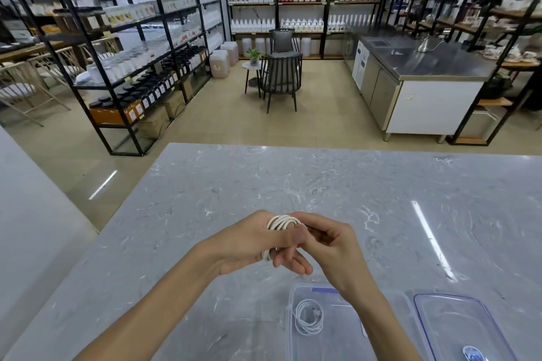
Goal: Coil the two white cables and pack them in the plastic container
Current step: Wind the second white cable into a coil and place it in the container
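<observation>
white cable [281, 221] looped round left hand [249, 243], right hand [331, 246] pinching it, second coil [308, 316] in container [289, 325]

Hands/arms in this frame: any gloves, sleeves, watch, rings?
Nothing worn shows. Left hand and right hand are bare, with no gloves or rings. Left forearm and right forearm are bare to the frame edge: no sleeves, watch or bands visible.

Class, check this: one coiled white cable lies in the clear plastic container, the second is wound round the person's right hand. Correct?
No. The head view shows the second white cable wound round the left hand; the right hand only pinches it.
</observation>
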Demonstrator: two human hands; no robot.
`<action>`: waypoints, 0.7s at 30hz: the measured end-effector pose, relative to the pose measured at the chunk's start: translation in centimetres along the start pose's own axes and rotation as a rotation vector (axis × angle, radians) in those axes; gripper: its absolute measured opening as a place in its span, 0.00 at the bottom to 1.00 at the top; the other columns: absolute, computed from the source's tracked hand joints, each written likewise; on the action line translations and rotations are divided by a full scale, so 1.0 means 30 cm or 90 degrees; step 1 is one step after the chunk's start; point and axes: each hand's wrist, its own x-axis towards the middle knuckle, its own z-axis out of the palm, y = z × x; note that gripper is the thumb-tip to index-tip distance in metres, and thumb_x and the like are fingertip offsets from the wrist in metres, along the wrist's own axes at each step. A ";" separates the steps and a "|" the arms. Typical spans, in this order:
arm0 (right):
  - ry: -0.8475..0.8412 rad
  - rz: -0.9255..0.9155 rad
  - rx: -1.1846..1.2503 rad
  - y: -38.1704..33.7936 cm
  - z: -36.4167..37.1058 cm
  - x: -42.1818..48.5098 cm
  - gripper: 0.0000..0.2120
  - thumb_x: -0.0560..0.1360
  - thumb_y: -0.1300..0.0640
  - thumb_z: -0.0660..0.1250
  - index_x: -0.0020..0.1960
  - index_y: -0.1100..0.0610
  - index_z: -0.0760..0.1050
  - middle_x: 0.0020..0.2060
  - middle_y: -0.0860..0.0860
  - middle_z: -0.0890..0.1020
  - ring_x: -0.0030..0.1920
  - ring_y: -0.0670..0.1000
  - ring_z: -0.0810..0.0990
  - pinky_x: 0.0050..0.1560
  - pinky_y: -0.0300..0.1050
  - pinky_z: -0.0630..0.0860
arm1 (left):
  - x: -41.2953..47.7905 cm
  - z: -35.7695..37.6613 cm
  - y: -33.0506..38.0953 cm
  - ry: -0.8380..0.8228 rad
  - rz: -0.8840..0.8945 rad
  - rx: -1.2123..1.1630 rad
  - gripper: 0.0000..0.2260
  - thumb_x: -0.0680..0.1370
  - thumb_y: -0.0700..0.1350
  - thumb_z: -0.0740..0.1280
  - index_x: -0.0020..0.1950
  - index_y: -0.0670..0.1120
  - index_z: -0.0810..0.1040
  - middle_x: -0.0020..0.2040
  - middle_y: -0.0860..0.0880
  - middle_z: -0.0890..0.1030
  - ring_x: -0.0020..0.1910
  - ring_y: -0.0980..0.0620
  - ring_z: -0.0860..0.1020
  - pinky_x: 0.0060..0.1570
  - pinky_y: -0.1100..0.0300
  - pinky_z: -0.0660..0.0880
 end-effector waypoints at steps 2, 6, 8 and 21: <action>0.011 0.001 -0.006 -0.005 0.007 0.004 0.10 0.76 0.68 0.67 0.51 0.58 0.84 0.43 0.54 0.87 0.45 0.54 0.85 0.50 0.49 0.81 | 0.002 -0.006 0.000 -0.006 0.005 -0.038 0.18 0.73 0.55 0.73 0.32 0.42 0.77 0.25 0.50 0.77 0.43 0.42 0.85 0.48 0.54 0.81; 0.017 0.002 -0.027 0.004 0.010 -0.002 0.10 0.77 0.66 0.66 0.50 0.57 0.85 0.40 0.58 0.87 0.43 0.66 0.81 0.49 0.62 0.78 | 0.015 -0.021 -0.027 -0.006 0.009 -0.077 0.19 0.74 0.54 0.72 0.33 0.40 0.76 0.27 0.50 0.78 0.42 0.44 0.85 0.46 0.57 0.80; 0.011 0.002 -0.042 0.010 0.008 -0.008 0.11 0.78 0.66 0.65 0.50 0.56 0.85 0.39 0.57 0.87 0.42 0.63 0.82 0.48 0.60 0.78 | 0.023 -0.023 -0.043 0.003 0.003 -0.078 0.20 0.74 0.55 0.72 0.33 0.39 0.75 0.26 0.48 0.75 0.42 0.43 0.85 0.46 0.57 0.80; 0.011 -0.036 -0.181 0.007 -0.010 -0.017 0.12 0.79 0.58 0.66 0.49 0.43 0.85 0.37 0.47 0.86 0.38 0.49 0.80 0.41 0.44 0.79 | 0.052 -0.023 -0.042 0.028 0.024 0.039 0.19 0.76 0.52 0.70 0.32 0.38 0.76 0.23 0.50 0.75 0.39 0.43 0.85 0.41 0.56 0.81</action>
